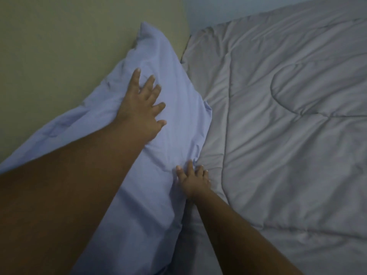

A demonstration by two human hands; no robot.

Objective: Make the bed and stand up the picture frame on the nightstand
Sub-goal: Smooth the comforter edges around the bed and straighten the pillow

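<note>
A pale blue pillow (168, 92) leans against the beige headboard (59, 52) at the head of the bed. My left hand (142, 108) lies flat on the pillow's face with its fingers spread. Lower down, my right hand (193, 179) presses with spread fingers on the pillow's bottom edge, where it meets the grey quilted comforter (288, 126). The comforter is spread over the bed with shallow wrinkles. No picture frame or nightstand is in view.
A light blue wall (228, 8) runs behind the bed at the top. The headboard fills the upper left. The comforter stretches to the right and lower edges of the view.
</note>
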